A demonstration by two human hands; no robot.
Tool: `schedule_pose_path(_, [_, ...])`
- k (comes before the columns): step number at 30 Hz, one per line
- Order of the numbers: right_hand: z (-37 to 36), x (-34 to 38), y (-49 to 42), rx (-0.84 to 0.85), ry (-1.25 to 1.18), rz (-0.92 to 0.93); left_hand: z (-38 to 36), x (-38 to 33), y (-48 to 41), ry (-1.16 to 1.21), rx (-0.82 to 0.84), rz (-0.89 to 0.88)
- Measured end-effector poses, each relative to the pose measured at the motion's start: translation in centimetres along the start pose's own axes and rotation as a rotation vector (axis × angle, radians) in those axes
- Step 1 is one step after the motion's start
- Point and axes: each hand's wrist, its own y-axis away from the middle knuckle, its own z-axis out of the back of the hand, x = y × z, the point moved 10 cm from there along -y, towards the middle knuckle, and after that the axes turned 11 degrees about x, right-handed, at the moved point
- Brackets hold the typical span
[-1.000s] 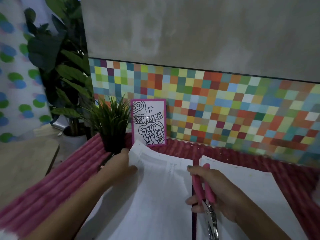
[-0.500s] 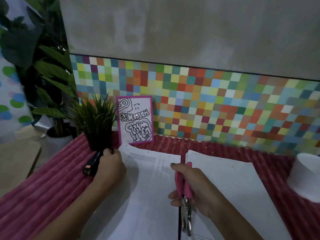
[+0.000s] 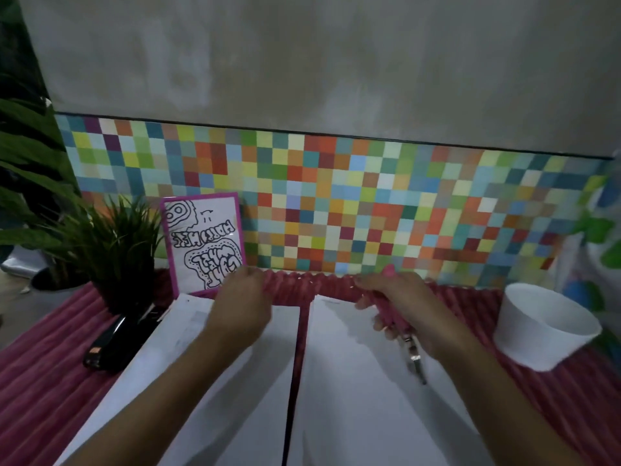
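Pink ribbed cloth (image 3: 40, 381) carries: left sheet (image 3: 188, 381), right sheet (image 3: 363, 398) centre; stapler (image 3: 114, 341) 9 o'clock, potted plant (image 3: 114, 250) 10, card (image 3: 205, 243) 11, cup (image 3: 544, 327) 3.

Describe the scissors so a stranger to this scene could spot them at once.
Find the pink ribbed cloth below the multicoloured checkered wall strip; two white sheets lie on it side by side. Over the right sheet, the right hand grips the scissors. Only they pair pink handles with metal blades.
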Motion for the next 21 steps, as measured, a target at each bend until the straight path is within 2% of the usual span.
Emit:
schedule_pose_path(4, [2.7, -2.0, -3.4, 0.013, 0.421, -0.082, -6.5, -5.6, -3.8, 0.153, 0.230, -0.227])
schedule_pose_path(9, [0.9, -5.3, -6.7, 0.120, 0.684, -0.059, -12.5, -4.7, -7.1, 0.047, 0.357, -0.199])
schedule_pose_path(17, [-0.1, -6.4, -7.9, 0.145, 0.736, -0.088, -10.4, -5.9, -5.9, 0.100, 0.259, -0.296])
schedule_pose_path(21, [0.1, -6.8, -8.1, 0.123, 0.738, -0.097, -10.3, -6.0, -5.7, 0.136, 0.269, -0.270])
